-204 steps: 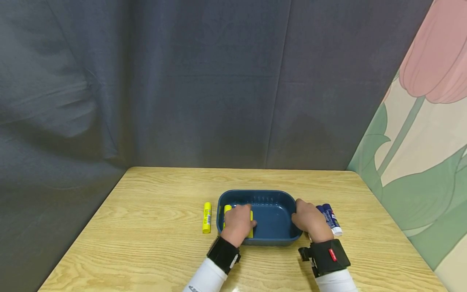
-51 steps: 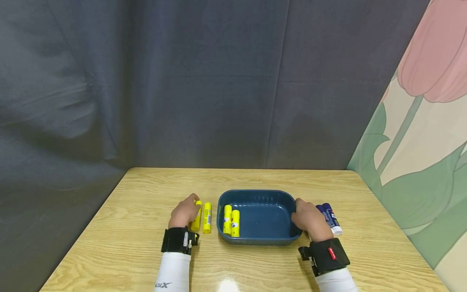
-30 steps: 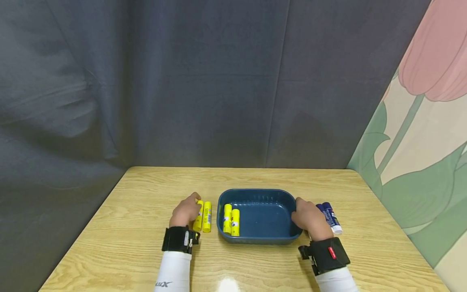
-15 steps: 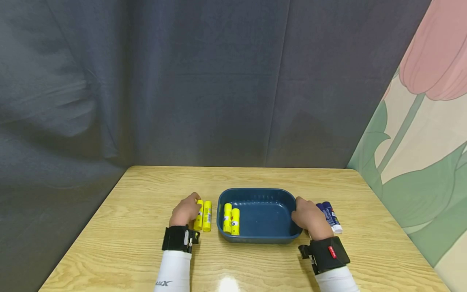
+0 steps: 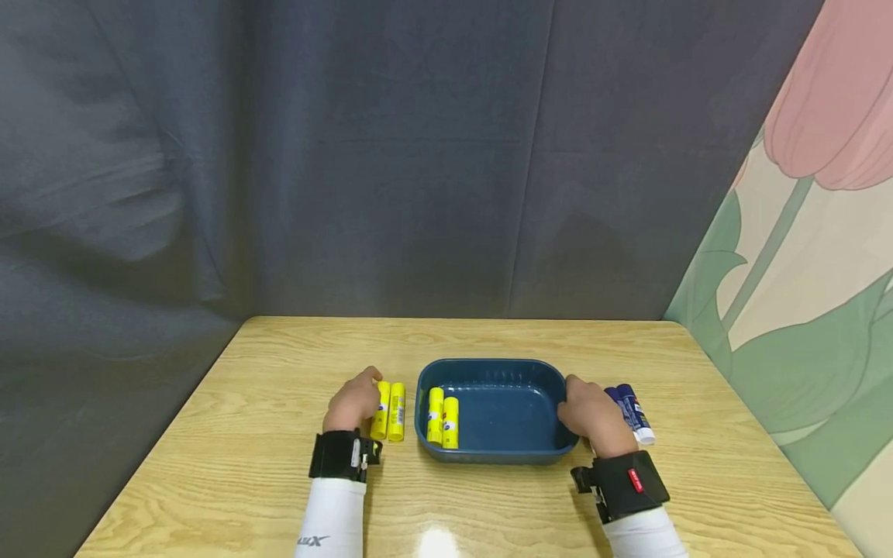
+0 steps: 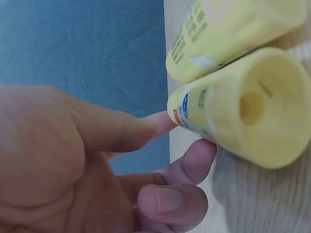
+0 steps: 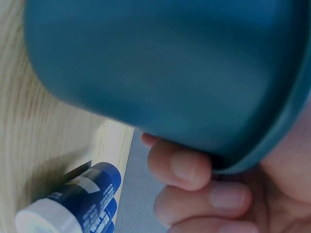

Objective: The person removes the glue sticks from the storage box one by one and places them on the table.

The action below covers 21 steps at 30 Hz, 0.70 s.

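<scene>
In the head view my left hand is at the left side of a yellow glue stick, which lies beside another yellow glue stick on the table. The left wrist view has my index fingertip touching that nearer stick; the thumb is apart from it and the other fingers are loosely bent. My right hand grips the right end of a dark blue rectangular container, fingers curled under its rim in the right wrist view. Inside, at its left end, lie a yellow glue stick and a slightly lower one.
Dark blue glue sticks with white ends lie right of my right hand, partly hidden by it. The wooden table ends at a grey curtain behind. A wall with a tulip pattern stands on the right.
From the container, my left hand has moved left to the table, where a second yellow glue stick now lies. That stick has shifted slightly right, against its neighbour. My right hand stays put.
</scene>
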Available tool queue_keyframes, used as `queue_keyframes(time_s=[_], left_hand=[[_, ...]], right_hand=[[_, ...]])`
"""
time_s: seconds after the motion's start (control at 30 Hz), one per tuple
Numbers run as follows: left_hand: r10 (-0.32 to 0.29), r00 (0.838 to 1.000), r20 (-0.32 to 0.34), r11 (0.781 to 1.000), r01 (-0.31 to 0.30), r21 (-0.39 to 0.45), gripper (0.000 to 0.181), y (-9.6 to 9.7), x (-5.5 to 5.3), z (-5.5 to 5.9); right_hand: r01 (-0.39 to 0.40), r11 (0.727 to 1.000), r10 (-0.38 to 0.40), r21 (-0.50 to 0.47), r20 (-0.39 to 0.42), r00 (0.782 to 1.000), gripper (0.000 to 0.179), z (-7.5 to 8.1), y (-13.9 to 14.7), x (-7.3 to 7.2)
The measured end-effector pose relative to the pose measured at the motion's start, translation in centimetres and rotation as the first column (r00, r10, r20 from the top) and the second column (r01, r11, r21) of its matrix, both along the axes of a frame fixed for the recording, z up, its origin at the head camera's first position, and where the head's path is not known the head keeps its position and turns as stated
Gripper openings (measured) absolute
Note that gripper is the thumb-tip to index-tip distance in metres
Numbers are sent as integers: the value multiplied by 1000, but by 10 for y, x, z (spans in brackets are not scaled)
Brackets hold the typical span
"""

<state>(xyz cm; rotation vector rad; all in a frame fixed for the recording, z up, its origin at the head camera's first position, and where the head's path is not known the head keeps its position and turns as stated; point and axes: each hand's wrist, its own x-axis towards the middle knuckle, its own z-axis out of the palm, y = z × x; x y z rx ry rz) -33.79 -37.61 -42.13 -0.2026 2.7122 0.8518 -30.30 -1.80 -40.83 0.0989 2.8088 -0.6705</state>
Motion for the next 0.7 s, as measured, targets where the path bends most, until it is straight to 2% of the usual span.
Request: queue_keyframes(time_s=[0.2, 0.43, 0.7], left_hand=[[0, 1000, 8, 1000, 0, -1, 44, 0, 1, 1], [4, 1000, -2, 1000, -4, 4, 36, -1, 1, -1], [0, 1000, 0, 1000, 0, 18, 34, 0, 1, -2]], right_hand=[[-2, 1000, 2, 22, -1, 1000, 45, 0, 0, -1], [-16, 999, 16, 35, -14, 1000, 43, -1, 0, -1], [-9, 1000, 10, 20, -19, 1000, 42, -1, 1, 0]])
